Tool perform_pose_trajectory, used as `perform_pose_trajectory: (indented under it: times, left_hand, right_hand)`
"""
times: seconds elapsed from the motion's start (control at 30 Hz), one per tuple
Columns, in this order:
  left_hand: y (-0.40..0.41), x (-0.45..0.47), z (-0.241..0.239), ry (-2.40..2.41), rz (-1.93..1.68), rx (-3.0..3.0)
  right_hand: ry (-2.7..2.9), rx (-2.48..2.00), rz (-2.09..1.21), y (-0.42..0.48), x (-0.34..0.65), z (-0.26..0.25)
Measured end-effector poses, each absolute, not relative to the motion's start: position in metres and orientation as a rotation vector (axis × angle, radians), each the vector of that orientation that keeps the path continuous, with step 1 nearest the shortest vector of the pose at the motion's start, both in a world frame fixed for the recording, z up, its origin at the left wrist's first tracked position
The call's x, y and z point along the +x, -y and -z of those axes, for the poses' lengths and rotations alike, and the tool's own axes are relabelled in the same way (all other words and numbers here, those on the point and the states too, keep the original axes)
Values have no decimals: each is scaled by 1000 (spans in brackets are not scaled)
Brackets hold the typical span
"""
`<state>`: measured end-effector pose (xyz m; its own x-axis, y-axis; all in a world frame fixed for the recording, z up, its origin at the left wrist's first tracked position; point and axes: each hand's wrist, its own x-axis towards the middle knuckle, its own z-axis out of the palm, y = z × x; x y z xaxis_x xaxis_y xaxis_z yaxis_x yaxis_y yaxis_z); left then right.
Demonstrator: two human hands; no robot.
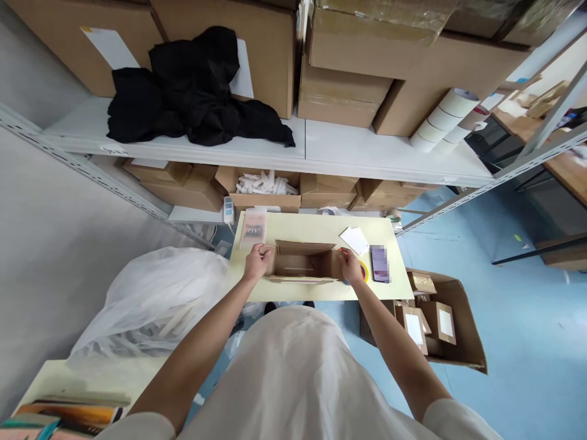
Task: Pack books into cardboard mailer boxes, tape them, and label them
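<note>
We record an open small cardboard box (303,263) standing at the near edge of the pale yellow desk (316,229), roughly at its middle, flaps folded outward and its interior in shadow. Our left hand (258,261) grips the box's left end, fingers curled over the side flap; our right hand (351,266) clasps the right end in the same way, so the box sits between both palms. Just beyond the right hand a roll of tape with a yellow and red rim (364,271) lies on the desk, partly hidden by the hand. Beside it, toward the right edge, lies a dark phone (380,263), and behind that a white card (354,239). At the far left corner rests a clear packet with a pinkish insert (253,228). Off the desk, on the blue floor to the right, an open carton (458,327) holds small brown packages with white labels. To the left a white plastic bag (156,299) bulges. Behind the desk, a shelf (376,156) carries large cardboard boxes, a black cloth (197,91) and stacked tape rolls (443,122).
</note>
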<state>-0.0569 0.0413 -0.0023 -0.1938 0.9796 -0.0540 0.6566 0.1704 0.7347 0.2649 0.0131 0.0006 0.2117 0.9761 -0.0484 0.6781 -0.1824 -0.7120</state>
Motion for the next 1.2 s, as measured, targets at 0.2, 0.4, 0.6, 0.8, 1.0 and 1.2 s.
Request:
perform_pose_trajectory:
  times: [0.2,0.4,0.6,0.8,1.0,1.2]
  left_hand:
    - [-25,-48,-33,-1907,-789,1963]
    - [-18,-37,-57,-1617,-325,2232]
    - [-16,-30,-45,-1635,-61,2195]
    - [9,-42,-20,-1634,71,2070]
    - [17,-43,9,-1636,-179,2095]
    - [-4,-33,20,-1651,-346,2041]
  right_hand:
    - [1907,-1970,-276,-5,254,-35]
    - [2582,-1880,-478,-6,235,-81]
    - [2428,-2134,-706,0,224,-74]
    - [2313,-2061,-838,26,239,-46]
    - [2185,-2027,-725,39,240,-3]
    - [2080,-1953,-653,14,240,10]
